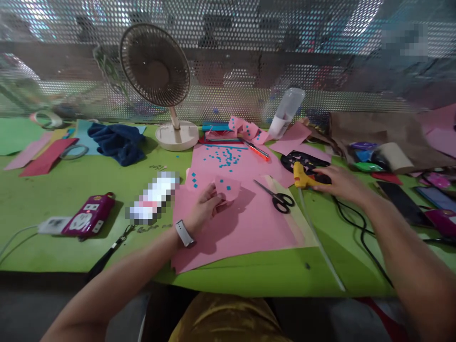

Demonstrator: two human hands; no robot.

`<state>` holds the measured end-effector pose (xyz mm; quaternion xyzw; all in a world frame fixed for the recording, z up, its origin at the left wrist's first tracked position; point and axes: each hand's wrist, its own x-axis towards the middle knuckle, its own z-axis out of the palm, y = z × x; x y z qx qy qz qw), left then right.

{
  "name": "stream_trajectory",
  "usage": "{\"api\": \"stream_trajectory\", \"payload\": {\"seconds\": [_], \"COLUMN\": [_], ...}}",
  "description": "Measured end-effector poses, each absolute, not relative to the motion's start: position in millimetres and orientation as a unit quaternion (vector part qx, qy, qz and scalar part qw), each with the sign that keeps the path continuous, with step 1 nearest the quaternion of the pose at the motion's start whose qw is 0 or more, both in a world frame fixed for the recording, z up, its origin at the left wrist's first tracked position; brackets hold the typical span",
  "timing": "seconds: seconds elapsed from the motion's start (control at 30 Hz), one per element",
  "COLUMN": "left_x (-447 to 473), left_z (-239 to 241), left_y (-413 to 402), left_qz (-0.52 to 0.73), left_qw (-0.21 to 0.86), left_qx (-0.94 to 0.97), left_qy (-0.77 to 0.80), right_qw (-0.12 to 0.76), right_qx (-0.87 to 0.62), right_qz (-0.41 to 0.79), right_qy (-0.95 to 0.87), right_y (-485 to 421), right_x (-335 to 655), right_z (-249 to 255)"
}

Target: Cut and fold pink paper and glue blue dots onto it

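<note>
My left hand (204,209), with a watch on the wrist, is closed on a small folded pink paper piece (228,188) dotted with blue squares, held just above a large pink paper sheet (245,228). My right hand (340,183) reaches right and grips the handle of a yellow glue gun (302,178), whose black cord (359,232) trails toward me. Black-handled scissors (278,197) lie on the pink sheet between my hands. Small blue paper squares (226,159) are scattered on another pink sheet behind.
A desk fan (158,76) stands at the back of the green table (71,190). A blue cloth (116,140), coloured paper sheets (46,154), tape rolls (73,151) and a maroon device (89,216) lie left. Phones (406,204), a brown paper bag (377,128) and a plastic cup (287,114) sit right.
</note>
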<state>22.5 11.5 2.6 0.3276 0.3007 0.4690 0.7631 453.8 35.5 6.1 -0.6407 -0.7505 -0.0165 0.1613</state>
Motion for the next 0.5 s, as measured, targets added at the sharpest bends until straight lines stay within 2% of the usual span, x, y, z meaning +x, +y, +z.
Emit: {"api": "stream_trajectory", "payload": {"seconds": [0.07,0.1,0.17,0.23,0.37,0.5], "left_x": [23,23,23,23,21,20], "left_z": [3,3,4,5,5,6], "left_y": [11,10,9,8,7,5], "left_qz": [0.465,0.463,0.458,0.455,0.467,0.467], "left_qw": [0.765,0.766,0.768,0.77,0.77,0.773], "left_qx": [0.328,0.329,0.33,0.331,0.32,0.319], "left_qy": [0.3,0.301,0.301,0.3,0.295,0.288], "right_qw": [0.188,0.237,0.308,0.337,0.321,0.294], "right_qx": [-0.627,-0.621,-0.579,-0.519,-0.455,-0.446], "right_qz": [-0.023,-0.033,-0.013,0.025,0.058,0.043], "right_qy": [-0.756,-0.746,-0.755,-0.785,-0.829,-0.844], "right_y": [28,24,15,9,9,15], "right_x": [426,404,350,296,225,207], "right_z": [26,35,49,55,50,43]}}
